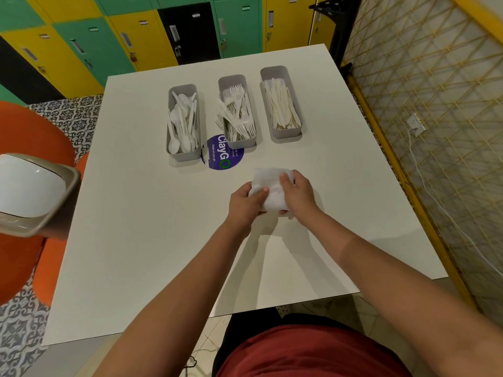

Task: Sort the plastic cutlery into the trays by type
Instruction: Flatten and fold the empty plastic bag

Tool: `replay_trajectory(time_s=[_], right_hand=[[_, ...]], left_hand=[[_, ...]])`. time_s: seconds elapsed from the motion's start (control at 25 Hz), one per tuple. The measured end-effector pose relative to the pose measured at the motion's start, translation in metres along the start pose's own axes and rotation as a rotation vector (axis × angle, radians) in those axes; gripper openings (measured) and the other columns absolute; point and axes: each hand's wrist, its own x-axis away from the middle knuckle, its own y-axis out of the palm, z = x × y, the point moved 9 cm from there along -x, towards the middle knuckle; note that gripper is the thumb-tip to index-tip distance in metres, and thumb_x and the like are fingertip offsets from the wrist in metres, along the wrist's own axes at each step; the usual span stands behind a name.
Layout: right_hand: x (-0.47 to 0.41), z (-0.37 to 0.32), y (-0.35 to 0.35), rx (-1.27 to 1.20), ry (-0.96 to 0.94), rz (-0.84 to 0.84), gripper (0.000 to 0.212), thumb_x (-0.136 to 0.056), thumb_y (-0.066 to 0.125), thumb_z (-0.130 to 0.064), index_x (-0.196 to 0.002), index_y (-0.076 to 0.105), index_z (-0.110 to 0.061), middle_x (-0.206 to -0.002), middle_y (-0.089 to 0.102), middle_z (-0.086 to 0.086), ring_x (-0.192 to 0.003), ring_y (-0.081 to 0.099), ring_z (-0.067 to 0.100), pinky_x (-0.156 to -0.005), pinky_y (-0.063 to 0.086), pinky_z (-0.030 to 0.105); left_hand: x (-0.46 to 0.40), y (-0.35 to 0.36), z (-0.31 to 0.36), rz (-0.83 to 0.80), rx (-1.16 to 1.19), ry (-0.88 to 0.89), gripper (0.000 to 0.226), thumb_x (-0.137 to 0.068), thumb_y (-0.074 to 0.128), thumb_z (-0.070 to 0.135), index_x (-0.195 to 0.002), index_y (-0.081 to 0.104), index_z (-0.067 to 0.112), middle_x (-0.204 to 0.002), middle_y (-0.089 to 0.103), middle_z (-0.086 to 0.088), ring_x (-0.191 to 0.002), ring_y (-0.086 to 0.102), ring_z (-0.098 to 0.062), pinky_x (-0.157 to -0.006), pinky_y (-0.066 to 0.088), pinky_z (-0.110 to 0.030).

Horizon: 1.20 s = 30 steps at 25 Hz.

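Note:
Three grey trays stand side by side at the far half of the white table (141,240). The left tray (171,156) holds white spoons (181,123). White forks (238,115) fill the middle tray (243,145). The right tray (285,134) holds cream knives (281,107). In front of the trays, both hands hold a folded white tissue (272,187) just above the table. My left hand (245,204) grips its left edge, and my right hand (298,193) grips its right side, thumb on top.
A round blue ClayGo sticker (217,156) lies partly under the left and middle trays. A beige bin with a white lid (30,191) and an orange chair (24,131) stand at the left. Coloured lockers (141,31) line the back; a yellow lattice wall (424,104) runs on the right.

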Motion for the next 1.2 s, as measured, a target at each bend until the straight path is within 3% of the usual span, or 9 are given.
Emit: replay_trajectory(time_s=[0.12, 0.24, 0.32, 0.4, 0.52, 0.72, 0.96, 1.08, 1.2], right_hand=[[-0.002, -0.007, -0.004, 0.127, -0.047, 0.076, 0.031, -0.1, 0.036, -0.03, -0.123, 0.044, -0.011, -0.126, 0.05, 0.015, -0.107, 0.056, 0.035, -0.043, 0.047, 0.026], [-0.005, -0.008, 0.005, 0.042, -0.031, -0.02, 0.033, -0.098, 0.041, -0.027, -0.131, 0.039, -0.021, -0.132, 0.046, 0.012, -0.103, 0.053, 0.03, -0.051, 0.049, 0.028], [-0.002, -0.015, 0.011, 0.037, -0.126, -0.09, 0.047, -0.094, 0.051, -0.027, -0.137, 0.033, -0.032, -0.139, 0.038, 0.006, -0.106, 0.048, 0.022, -0.073, 0.05, 0.029], [0.003, -0.03, 0.018, 0.276, -0.348, -0.159, 0.063, -0.087, 0.063, -0.027, -0.141, 0.03, -0.034, -0.148, 0.025, -0.001, -0.122, 0.039, 0.02, -0.095, 0.041, 0.029], [0.013, -0.035, 0.038, 0.64, -0.532, -0.315, 0.071, -0.083, 0.067, -0.032, -0.143, 0.032, -0.027, -0.152, 0.023, -0.006, -0.135, 0.027, 0.017, -0.109, 0.032, 0.036], [0.01, -0.021, 0.038, 0.404, -0.313, -0.437, 0.04, -0.086, 0.065, -0.025, -0.124, 0.055, -0.016, -0.111, 0.06, 0.004, -0.098, 0.058, 0.022, -0.079, 0.053, 0.038], [0.007, -0.016, 0.037, 0.318, -0.184, -0.479, 0.024, -0.089, 0.06, -0.021, -0.106, 0.065, -0.006, -0.093, 0.064, 0.008, -0.082, 0.06, 0.02, -0.067, 0.046, 0.027], [0.008, -0.019, 0.045, 0.315, -0.14, -0.513, 0.022, -0.089, 0.06, -0.021, -0.104, 0.064, -0.005, -0.089, 0.063, 0.009, -0.071, 0.058, 0.012, -0.062, 0.043, 0.02], [0.008, -0.026, 0.055, 0.184, -0.121, -0.497, 0.026, -0.091, 0.058, -0.015, -0.109, 0.061, 0.003, -0.093, 0.063, 0.019, -0.076, 0.058, 0.018, -0.058, 0.047, 0.018]], left_hand=[[0.001, 0.003, -0.002, -0.024, 0.125, -0.076, 0.023, -0.096, 0.05, 0.021, -0.116, 0.055, 0.011, -0.108, 0.064, -0.01, -0.093, 0.064, -0.023, -0.07, 0.058, -0.027], [-0.002, -0.009, -0.003, 0.055, 0.157, -0.114, 0.031, -0.096, 0.05, 0.02, -0.123, 0.05, 0.006, -0.118, 0.061, -0.016, -0.098, 0.062, -0.029, -0.075, 0.058, -0.032], [-0.005, -0.026, -0.004, 0.17, 0.108, -0.144, 0.033, -0.094, 0.053, 0.018, -0.124, 0.05, 0.006, -0.118, 0.06, -0.015, -0.099, 0.062, -0.03, -0.078, 0.057, -0.037], [-0.008, -0.04, 0.0, 0.239, 0.034, -0.11, 0.035, -0.091, 0.057, 0.019, -0.123, 0.051, 0.006, -0.116, 0.06, -0.014, -0.096, 0.063, -0.029, -0.075, 0.057, -0.037], [-0.012, -0.045, 0.011, 0.226, -0.064, -0.036, 0.032, -0.089, 0.06, 0.021, -0.116, 0.053, 0.006, -0.111, 0.061, -0.016, -0.09, 0.062, -0.026, -0.069, 0.056, -0.033], [-0.017, -0.039, 0.018, 0.073, -0.1, -0.019, 0.028, -0.09, 0.061, 0.023, -0.114, 0.055, 0.011, -0.113, 0.062, -0.016, -0.102, 0.062, -0.031, -0.082, 0.055, -0.038], [-0.013, -0.023, 0.019, -0.176, 0.088, -0.003, 0.049, -0.09, 0.058, 0.016, -0.135, 0.041, 0.029, -0.118, 0.055, 0.0, -0.106, 0.059, -0.02, -0.083, 0.055, -0.026], [-0.012, -0.034, 0.02, -0.135, 0.1, 0.031, 0.031, -0.092, 0.055, 0.014, -0.123, 0.053, 0.017, -0.114, 0.061, -0.011, -0.101, 0.062, -0.025, -0.078, 0.057, -0.025], [-0.011, -0.057, 0.022, -0.032, 0.156, 0.051, 0.031, -0.093, 0.055, 0.016, -0.118, 0.055, -0.002, -0.107, 0.063, -0.018, -0.095, 0.063, -0.029, -0.071, 0.057, -0.025]])
